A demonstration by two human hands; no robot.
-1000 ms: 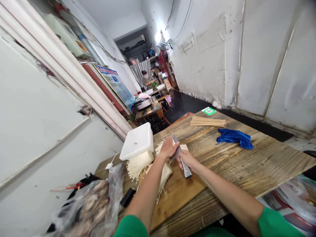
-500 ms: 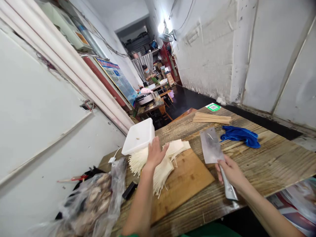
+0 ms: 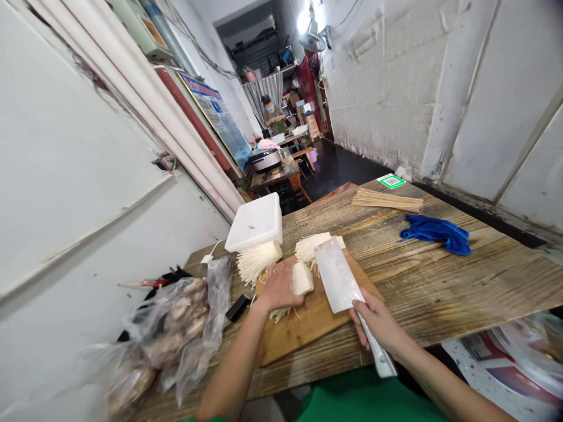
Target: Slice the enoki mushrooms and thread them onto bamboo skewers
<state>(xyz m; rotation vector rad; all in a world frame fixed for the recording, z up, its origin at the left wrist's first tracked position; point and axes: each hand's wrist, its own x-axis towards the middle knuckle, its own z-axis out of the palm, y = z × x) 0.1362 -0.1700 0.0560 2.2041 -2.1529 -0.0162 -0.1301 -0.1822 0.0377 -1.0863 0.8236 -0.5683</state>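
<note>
My left hand [image 3: 280, 286] is closed over a bunch of enoki mushrooms [image 3: 302, 279] on the wooden cutting board [image 3: 303, 331]; the cut base of the bunch faces right. A cleaver [image 3: 338, 278] is in my right hand [image 3: 376, 319], its fingers wrapped round the metal handle. The blade slants up and left over the board's right part, just right of the held bunch. Behind my left hand lies a second enoki bunch [image 3: 259, 261]. Another bunch [image 3: 311, 247] rests at the back of the board, partly behind the blade tip.
A white plastic box [image 3: 255, 223] stands at the back left. Bagged brown mushrooms [image 3: 180, 322] lie left, near a black object [image 3: 238, 308]. Thin wooden sticks [image 3: 387, 200] and a blue cloth [image 3: 435, 233] lie at the right. A person [image 3: 273, 114] is far back.
My left hand has come down from above the enoki and closed over one bunch. My right hand has brought the cleaver left, over the board.
</note>
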